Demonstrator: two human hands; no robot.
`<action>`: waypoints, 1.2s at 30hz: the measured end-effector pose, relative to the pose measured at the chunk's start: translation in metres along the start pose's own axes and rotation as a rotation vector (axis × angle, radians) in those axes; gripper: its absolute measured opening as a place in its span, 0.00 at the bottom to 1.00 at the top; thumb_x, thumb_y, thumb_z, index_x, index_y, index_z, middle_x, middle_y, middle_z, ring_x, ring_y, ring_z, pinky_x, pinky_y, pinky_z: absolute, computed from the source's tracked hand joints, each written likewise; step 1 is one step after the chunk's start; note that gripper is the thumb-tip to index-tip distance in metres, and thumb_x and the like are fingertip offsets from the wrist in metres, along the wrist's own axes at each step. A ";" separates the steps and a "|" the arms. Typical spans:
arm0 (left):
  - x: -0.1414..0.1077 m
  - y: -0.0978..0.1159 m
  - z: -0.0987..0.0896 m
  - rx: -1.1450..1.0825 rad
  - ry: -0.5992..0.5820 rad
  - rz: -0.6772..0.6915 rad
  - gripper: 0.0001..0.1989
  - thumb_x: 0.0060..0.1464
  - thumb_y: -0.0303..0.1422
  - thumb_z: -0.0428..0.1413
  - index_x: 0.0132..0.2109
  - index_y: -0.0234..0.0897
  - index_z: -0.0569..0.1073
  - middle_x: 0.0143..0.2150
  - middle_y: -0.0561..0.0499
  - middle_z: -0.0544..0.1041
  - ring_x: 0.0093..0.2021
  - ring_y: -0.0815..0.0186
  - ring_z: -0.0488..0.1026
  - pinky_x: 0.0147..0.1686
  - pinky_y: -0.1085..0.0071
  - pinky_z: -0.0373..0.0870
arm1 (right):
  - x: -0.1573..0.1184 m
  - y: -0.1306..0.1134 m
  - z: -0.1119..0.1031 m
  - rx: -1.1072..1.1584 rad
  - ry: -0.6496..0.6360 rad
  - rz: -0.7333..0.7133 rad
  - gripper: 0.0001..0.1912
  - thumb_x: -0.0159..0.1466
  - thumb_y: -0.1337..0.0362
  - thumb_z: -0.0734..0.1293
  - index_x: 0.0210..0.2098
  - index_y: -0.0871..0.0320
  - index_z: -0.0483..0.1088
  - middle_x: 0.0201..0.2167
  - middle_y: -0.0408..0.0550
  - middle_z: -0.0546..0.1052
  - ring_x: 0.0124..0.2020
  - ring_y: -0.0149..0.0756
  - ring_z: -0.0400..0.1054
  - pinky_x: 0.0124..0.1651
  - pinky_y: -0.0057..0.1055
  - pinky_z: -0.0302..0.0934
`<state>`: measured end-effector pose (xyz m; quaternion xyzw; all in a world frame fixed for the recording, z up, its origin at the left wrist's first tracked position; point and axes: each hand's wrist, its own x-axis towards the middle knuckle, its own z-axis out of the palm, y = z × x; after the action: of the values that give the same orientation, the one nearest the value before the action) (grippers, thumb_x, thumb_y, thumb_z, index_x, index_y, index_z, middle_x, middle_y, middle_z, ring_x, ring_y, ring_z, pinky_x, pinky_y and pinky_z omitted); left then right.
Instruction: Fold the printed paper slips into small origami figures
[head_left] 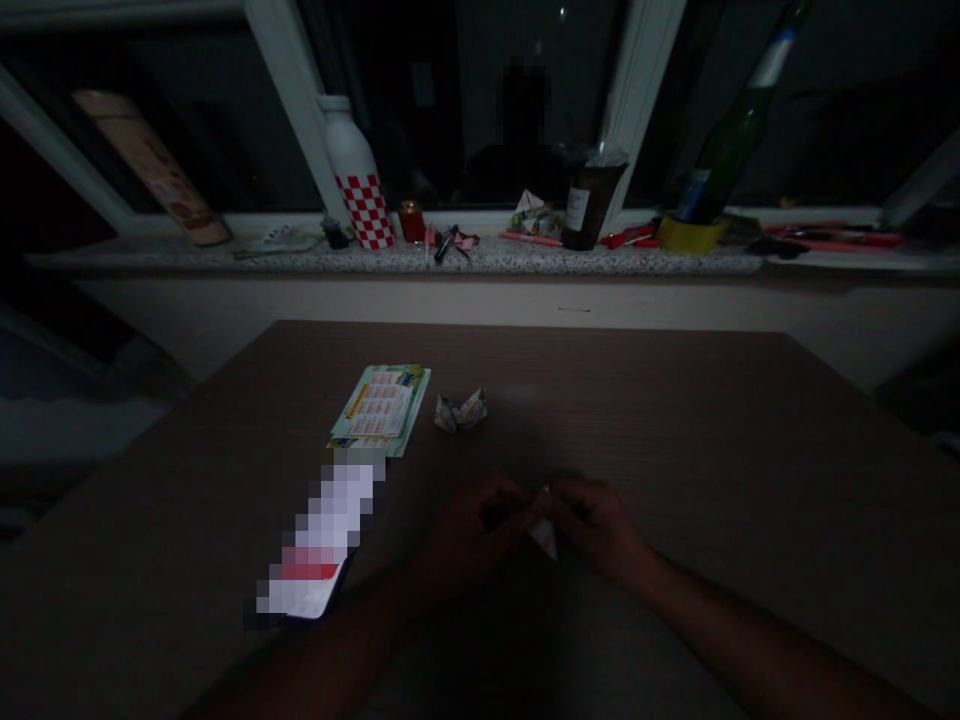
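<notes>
A small folded piece of printed paper [544,538] is between the two hands, at the near middle of the surface [675,420], its lower point showing below the fingers. The left hand [480,520] has its grip pinched on the paper from the left, thumb and fingers close together. The right hand [600,515] pinches it from the right in the same way, and the two sets of fingertips meet or nearly meet; the dim light hides the exact contact.

Just beyond the left hand stands a folded paper figure [461,411] with two raised points. To its left, near but apart, lie printed cards [381,400], overlapping one another. On their near side is a lit phone [307,600], its screen mostly blurred out.

Past the far edge runs a speckled windowsill [285,262]. From left to right it carries a tall tumbler [154,170], a white bottle with red checks [358,175], a small reddish jar [411,222], a dark container with a pale label [589,205] and a green bottle [731,140] in a yellow holder [686,235]. Dark windows [450,100] rise behind.
</notes>
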<state>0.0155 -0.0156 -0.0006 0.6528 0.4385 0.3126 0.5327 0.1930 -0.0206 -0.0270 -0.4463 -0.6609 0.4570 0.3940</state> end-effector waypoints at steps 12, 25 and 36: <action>-0.002 -0.008 -0.001 0.013 -0.035 -0.023 0.07 0.53 0.35 0.57 0.34 0.35 0.75 0.30 0.53 0.75 0.29 0.69 0.70 0.29 0.75 0.65 | -0.002 0.000 -0.003 -0.036 -0.042 -0.014 0.25 0.65 0.50 0.56 0.18 0.58 0.58 0.17 0.37 0.53 0.19 0.26 0.47 0.21 0.25 0.44; -0.001 -0.006 -0.003 0.006 0.045 0.025 0.07 0.53 0.34 0.57 0.35 0.35 0.75 0.31 0.51 0.76 0.32 0.67 0.72 0.33 0.73 0.66 | -0.001 -0.006 -0.003 -0.001 -0.135 -0.077 0.21 0.67 0.54 0.57 0.21 0.59 0.63 0.18 0.39 0.58 0.20 0.26 0.52 0.23 0.23 0.50; 0.000 -0.007 -0.003 0.055 0.082 0.035 0.07 0.54 0.35 0.56 0.35 0.35 0.75 0.32 0.51 0.77 0.32 0.66 0.72 0.33 0.72 0.67 | -0.002 -0.002 0.001 -0.013 -0.122 -0.031 0.21 0.64 0.53 0.61 0.20 0.60 0.64 0.16 0.39 0.61 0.19 0.26 0.53 0.22 0.24 0.49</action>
<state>0.0117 -0.0137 -0.0071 0.6614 0.4569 0.3360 0.4909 0.1918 -0.0228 -0.0255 -0.4097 -0.6934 0.4728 0.3574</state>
